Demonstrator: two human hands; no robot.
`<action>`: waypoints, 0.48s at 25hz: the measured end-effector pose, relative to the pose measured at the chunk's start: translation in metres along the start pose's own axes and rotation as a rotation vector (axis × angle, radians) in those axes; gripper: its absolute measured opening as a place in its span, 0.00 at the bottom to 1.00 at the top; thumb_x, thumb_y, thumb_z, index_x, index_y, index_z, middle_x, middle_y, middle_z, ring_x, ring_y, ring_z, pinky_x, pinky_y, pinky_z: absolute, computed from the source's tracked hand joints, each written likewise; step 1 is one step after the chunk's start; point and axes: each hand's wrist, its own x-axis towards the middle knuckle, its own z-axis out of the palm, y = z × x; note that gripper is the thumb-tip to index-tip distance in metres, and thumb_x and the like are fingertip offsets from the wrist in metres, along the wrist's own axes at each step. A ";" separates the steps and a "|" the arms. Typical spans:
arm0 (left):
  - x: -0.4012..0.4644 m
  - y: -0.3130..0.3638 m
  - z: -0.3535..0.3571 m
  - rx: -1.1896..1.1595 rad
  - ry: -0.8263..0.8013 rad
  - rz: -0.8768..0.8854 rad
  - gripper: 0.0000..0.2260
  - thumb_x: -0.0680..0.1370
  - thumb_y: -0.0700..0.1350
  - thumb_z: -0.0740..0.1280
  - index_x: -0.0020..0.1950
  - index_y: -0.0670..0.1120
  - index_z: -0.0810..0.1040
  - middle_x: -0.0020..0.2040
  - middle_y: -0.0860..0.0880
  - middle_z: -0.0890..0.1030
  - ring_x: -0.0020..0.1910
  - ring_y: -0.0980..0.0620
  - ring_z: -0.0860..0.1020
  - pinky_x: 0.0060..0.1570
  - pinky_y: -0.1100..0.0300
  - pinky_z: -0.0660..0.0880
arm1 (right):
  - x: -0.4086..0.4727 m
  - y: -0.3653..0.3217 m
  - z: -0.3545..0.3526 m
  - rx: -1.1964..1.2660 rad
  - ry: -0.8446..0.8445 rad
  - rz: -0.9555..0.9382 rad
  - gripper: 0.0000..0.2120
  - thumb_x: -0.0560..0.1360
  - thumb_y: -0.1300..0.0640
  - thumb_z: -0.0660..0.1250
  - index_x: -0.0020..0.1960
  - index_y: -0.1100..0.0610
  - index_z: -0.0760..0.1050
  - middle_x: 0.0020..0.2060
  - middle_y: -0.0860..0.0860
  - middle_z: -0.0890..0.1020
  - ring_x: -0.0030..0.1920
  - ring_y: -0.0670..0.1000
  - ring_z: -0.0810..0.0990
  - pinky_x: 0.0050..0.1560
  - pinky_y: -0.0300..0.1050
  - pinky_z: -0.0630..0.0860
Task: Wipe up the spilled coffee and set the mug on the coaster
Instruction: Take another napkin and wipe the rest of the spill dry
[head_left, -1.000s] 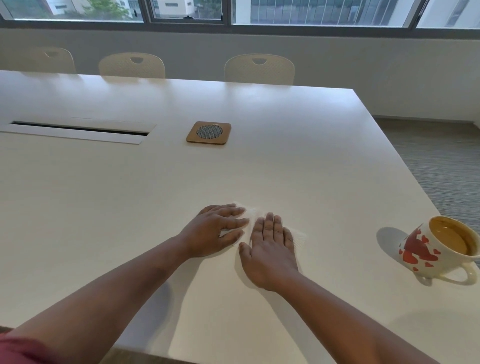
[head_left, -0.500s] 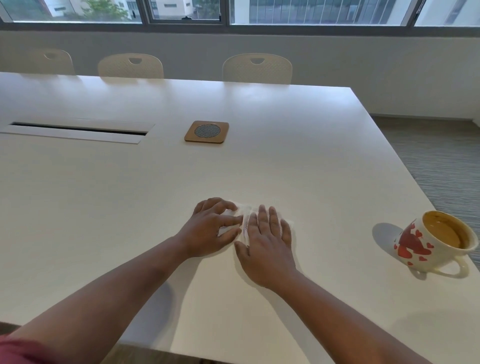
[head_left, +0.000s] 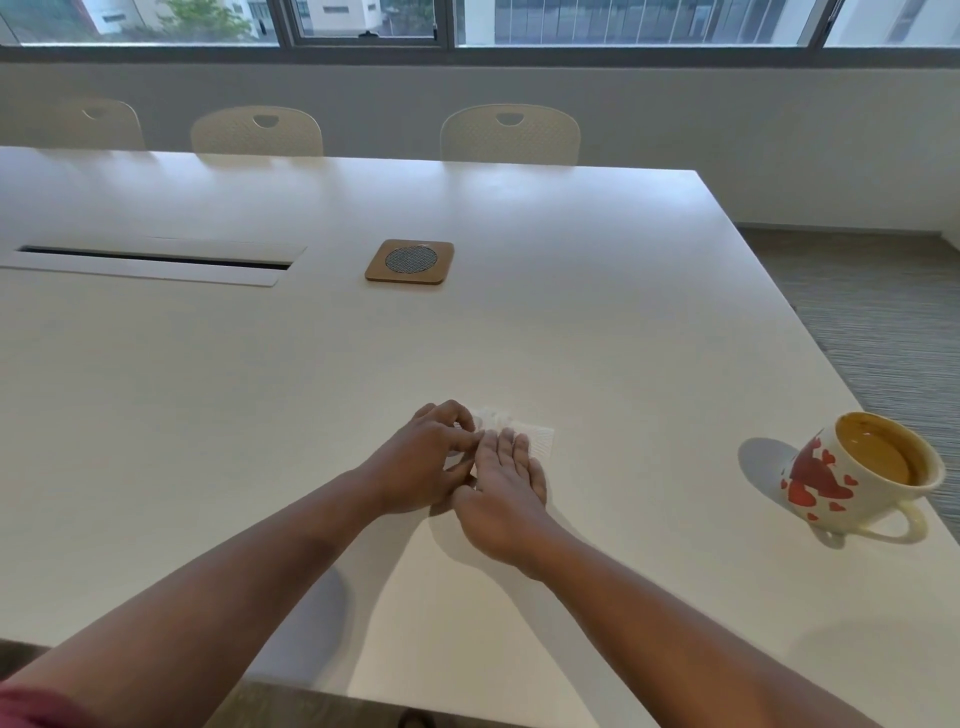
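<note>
Step in hand: wiping the tabletop with a white paper napkin, both hands working near the middle of the near edge.
Left hand: the left hand has its fingers curled, pinching the napkin's left part between fingertips and thumb.
Right hand: the right hand lies flat, fingers straight and together, pressing the napkin down; only the napkin's far and right edges show past it.
Mug: the mug, white with red hearts, stands tilted by wide-angle distortion at the right edge of the tabletop, well apart from the hands, coffee in it.
Coaster: the coaster, wooden with a round mesh centre, lies farther off, left of centre, bare and well apart from the mug.
Spill: no coffee stain is visible around the napkin; whether any lies under it I cannot tell.
Doing it well: I judge the flat palm should keep even pressure while the pinching hand gathers the paper inward, so wet paper folds in on itself rather than smearing. Lift the napkin clear before reaching for the mug, and carry the mug level, since it is fairly full.
Change from half a second ago: the left fingers have curled tighter and bunched the napkin, which shows less width now; the right hand stays flat on it. Mug and coaster have not moved.
Left to do: mug not yet on the coaster.
</note>
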 end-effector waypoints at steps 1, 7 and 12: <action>0.000 0.001 0.000 -0.054 -0.003 -0.019 0.06 0.81 0.45 0.69 0.53 0.52 0.87 0.53 0.55 0.75 0.54 0.53 0.73 0.57 0.61 0.73 | 0.000 -0.001 -0.001 0.042 -0.004 -0.014 0.38 0.78 0.57 0.52 0.82 0.58 0.37 0.82 0.54 0.38 0.80 0.50 0.30 0.79 0.51 0.31; 0.001 0.011 -0.001 -0.354 -0.019 -0.152 0.10 0.77 0.36 0.67 0.40 0.48 0.83 0.44 0.48 0.78 0.38 0.57 0.77 0.42 0.62 0.74 | 0.002 0.008 -0.003 0.182 0.161 -0.061 0.38 0.78 0.59 0.60 0.83 0.54 0.46 0.82 0.51 0.57 0.82 0.51 0.51 0.80 0.51 0.54; 0.005 0.014 -0.003 -0.622 -0.066 -0.194 0.12 0.77 0.30 0.62 0.48 0.41 0.83 0.45 0.39 0.84 0.45 0.45 0.83 0.52 0.47 0.79 | 0.010 0.015 -0.010 0.089 0.375 -0.108 0.34 0.70 0.60 0.68 0.75 0.49 0.66 0.64 0.50 0.80 0.63 0.55 0.79 0.52 0.43 0.71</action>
